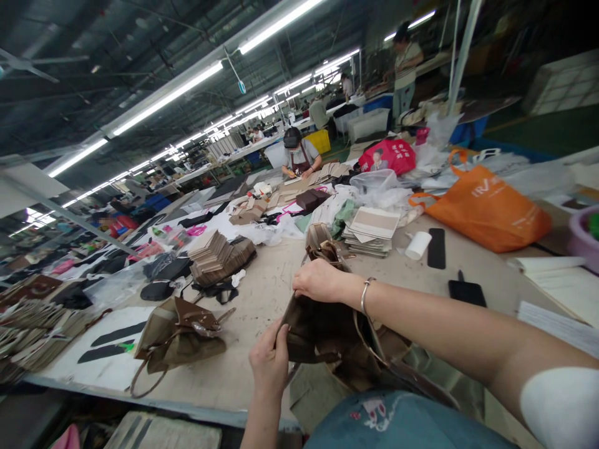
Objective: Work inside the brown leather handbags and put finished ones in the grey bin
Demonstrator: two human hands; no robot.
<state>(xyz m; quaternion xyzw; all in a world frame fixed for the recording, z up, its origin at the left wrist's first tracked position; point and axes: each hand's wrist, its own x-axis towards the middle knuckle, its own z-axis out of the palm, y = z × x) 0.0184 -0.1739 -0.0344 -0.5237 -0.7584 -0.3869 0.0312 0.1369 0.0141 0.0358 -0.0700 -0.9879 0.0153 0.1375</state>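
1. Hands hold one brown bag [327, 337]. The left hand [270, 360] pinches its near edge with fingers closed on the material. The right hand [321, 280] grips the upper rim with fingers curled over it, and a bracelet [365, 294] sits on that wrist.
2. The brown bag rests at the near edge of the worktop [262, 293], just in front of the person and between both hands.
3. A second bag [180, 333] lies slumped to the left, apart from the hands.
4. Further back are a stack of brown pieces [219, 252], a stack of pale sheets [372, 231], a white roll [418, 245] and an orange bag [486, 202].
5. A co-worker [299, 153] sits at the far end.
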